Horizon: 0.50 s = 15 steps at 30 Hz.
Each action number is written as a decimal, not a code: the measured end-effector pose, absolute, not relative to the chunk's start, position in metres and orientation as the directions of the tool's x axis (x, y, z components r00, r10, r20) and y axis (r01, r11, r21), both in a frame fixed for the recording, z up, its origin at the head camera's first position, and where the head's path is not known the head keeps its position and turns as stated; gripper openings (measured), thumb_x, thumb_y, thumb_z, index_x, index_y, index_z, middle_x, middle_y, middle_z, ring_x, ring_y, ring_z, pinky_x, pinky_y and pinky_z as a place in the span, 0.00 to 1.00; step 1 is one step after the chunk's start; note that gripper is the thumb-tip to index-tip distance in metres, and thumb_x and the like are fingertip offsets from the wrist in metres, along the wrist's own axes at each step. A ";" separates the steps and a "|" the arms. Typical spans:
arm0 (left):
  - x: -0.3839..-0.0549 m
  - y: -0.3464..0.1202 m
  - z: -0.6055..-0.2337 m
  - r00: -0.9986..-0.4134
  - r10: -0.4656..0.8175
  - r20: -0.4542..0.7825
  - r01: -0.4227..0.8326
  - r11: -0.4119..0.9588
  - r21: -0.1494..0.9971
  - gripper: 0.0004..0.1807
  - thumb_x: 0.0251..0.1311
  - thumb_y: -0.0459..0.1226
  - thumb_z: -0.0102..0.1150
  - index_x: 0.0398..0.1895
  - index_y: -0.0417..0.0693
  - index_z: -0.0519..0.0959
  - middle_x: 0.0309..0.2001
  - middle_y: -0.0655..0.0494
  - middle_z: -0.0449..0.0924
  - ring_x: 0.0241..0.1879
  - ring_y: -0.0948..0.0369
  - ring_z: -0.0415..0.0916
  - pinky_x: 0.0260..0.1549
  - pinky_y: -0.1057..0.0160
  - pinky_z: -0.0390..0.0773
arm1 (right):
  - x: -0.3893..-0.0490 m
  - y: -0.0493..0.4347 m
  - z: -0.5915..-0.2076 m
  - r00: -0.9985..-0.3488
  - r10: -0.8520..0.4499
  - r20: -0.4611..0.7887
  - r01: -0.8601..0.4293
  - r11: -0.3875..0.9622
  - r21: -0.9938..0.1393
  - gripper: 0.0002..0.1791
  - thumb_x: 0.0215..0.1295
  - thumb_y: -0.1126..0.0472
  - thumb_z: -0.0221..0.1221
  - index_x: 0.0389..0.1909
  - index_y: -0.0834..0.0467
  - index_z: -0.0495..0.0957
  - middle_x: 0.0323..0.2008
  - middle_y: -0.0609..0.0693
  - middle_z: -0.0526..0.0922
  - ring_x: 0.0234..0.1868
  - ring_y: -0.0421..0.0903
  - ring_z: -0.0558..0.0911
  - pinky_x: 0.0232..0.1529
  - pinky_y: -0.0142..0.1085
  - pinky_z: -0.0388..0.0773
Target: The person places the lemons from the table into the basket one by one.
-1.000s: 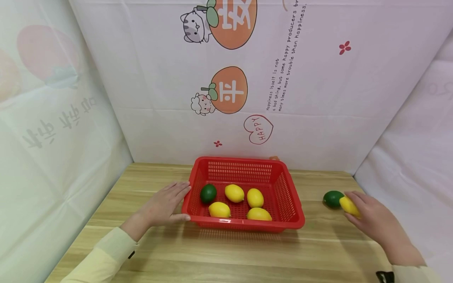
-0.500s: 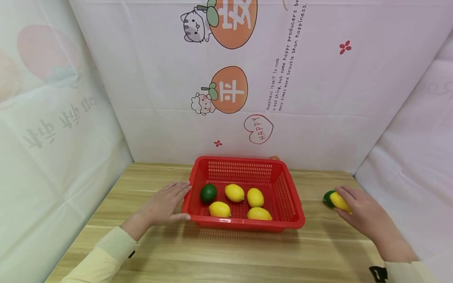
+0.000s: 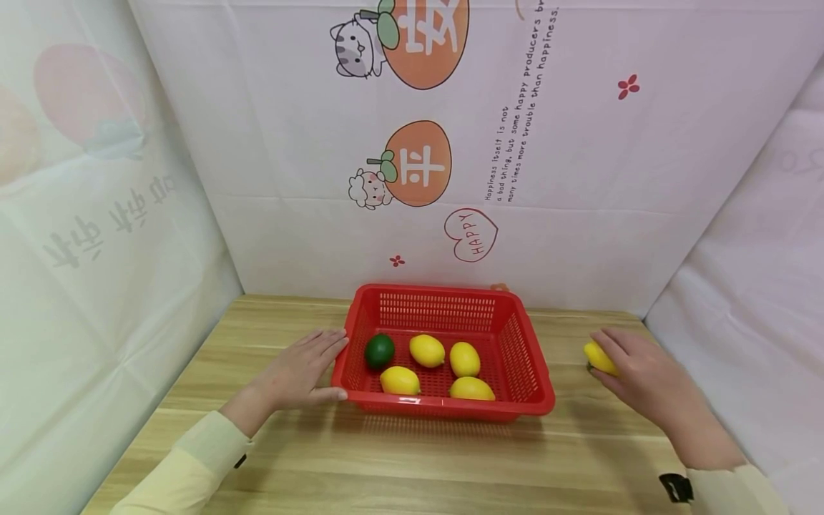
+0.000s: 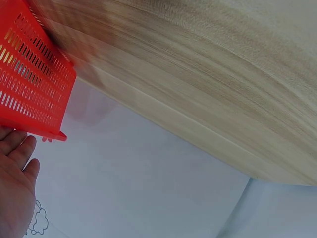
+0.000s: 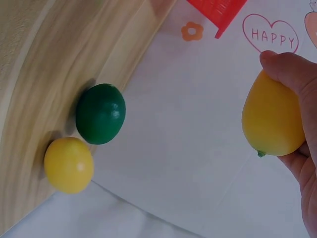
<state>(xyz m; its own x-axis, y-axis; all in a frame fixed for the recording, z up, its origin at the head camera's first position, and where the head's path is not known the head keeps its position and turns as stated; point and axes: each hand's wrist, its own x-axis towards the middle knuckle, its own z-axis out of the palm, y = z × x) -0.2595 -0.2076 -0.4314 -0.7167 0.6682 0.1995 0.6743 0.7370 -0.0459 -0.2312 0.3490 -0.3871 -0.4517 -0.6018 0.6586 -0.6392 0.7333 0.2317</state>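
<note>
My right hand (image 3: pixel 644 372) grips a yellow lemon (image 3: pixel 600 357) between thumb and fingers, raised over the right side of the table. Below it, in the right wrist view, a green lime (image 5: pixel 100 114) and another yellow lemon (image 5: pixel 69 165) lie side by side on the wood; from the head view, the hand and its lemon cover nearly all of both. My left hand (image 3: pixel 299 372) rests with straight fingers against the left rim of a red plastic basket (image 3: pixel 444 409). Inside the basket are a dark green lime (image 3: pixel 379 351) and several lemons, one (image 3: pixel 427 351) near the middle.
The basket stands on a wooden table (image 3: pixel 412 465), close to its back edge. A white printed cloth (image 3: pixel 547 250) rises behind the table, with more white cloth at the left (image 3: pixel 116 286) and right (image 3: pixel 759 300).
My right hand has moved left and slightly away from me with the lemon, now hiding most of the green lime on the table. The left hand and the basket have stayed put.
</note>
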 end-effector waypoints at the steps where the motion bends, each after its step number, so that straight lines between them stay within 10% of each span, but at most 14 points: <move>1: -0.259 -0.208 -0.431 -0.717 0.668 0.200 0.674 0.737 -0.047 0.53 0.58 0.72 0.39 0.71 0.38 0.62 0.71 0.44 0.60 0.71 0.49 0.55 0.69 0.50 0.53 | -0.232 0.347 -0.386 -0.445 -0.606 0.659 -0.643 0.729 0.235 0.41 0.74 0.36 0.35 0.47 0.70 0.77 0.40 0.64 0.79 0.37 0.62 0.80 0.37 0.54 0.78; 15: -0.259 -0.207 -0.431 -0.712 0.671 0.205 0.677 0.734 -0.049 0.52 0.59 0.71 0.40 0.71 0.38 0.62 0.71 0.44 0.60 0.70 0.49 0.56 0.69 0.49 0.54 | -0.235 0.322 -0.376 -0.341 -0.656 0.674 -0.698 0.657 0.286 0.34 0.76 0.41 0.39 0.49 0.70 0.76 0.41 0.65 0.79 0.37 0.64 0.80 0.34 0.56 0.79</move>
<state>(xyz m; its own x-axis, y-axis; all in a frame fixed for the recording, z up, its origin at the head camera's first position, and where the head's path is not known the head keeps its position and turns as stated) -0.2586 -0.2075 -0.4309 -0.7122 0.6713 0.2054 0.6774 0.7339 -0.0495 -0.2349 0.3220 -0.3757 -0.3407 -0.6556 0.6738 -0.6977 0.6567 0.2862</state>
